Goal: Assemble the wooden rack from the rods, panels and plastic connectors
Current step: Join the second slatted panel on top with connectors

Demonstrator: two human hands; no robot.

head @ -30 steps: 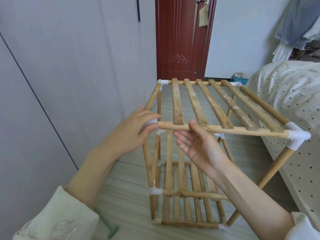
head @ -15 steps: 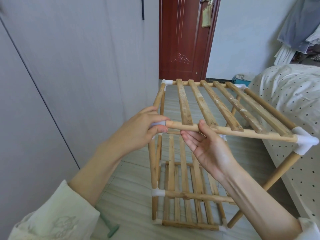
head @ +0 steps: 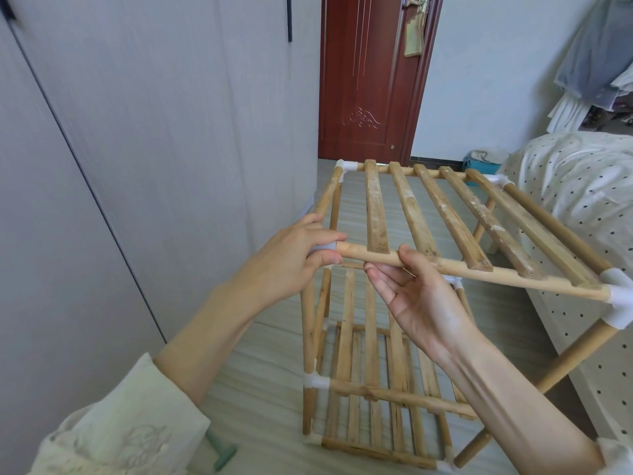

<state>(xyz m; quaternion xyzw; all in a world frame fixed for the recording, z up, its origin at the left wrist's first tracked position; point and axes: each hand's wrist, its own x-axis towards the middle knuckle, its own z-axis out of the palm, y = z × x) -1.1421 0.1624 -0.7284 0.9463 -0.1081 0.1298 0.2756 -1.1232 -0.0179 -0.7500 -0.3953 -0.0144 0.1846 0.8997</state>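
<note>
A tall wooden rack (head: pixel 376 389) with slatted shelves stands on the floor in front of me. Its top slatted panel (head: pixel 455 221) ends in a near front rod (head: pixel 479 272). My left hand (head: pixel 294 258) grips the white plastic corner connector (head: pixel 323 247) at the rod's near-left end. My right hand (head: pixel 411 296) holds the same rod just right of it, thumb on top and fingers underneath, palm up. Another white connector (head: pixel 620 303) caps the rod's right end above a leg.
A grey wardrobe (head: pixel 137 166) rises close on the left. A red-brown door (head: pixel 370 80) is behind the rack. A polka-dot bed (head: pixel 582 200) touches the rack's right side. A small green tool (head: pixel 222 454) lies on the floor by my left sleeve.
The view has shifted a little, and the rack sits slightly further right in it. Both hands keep their hold at the near-left corner, with the rod end at the connector.
</note>
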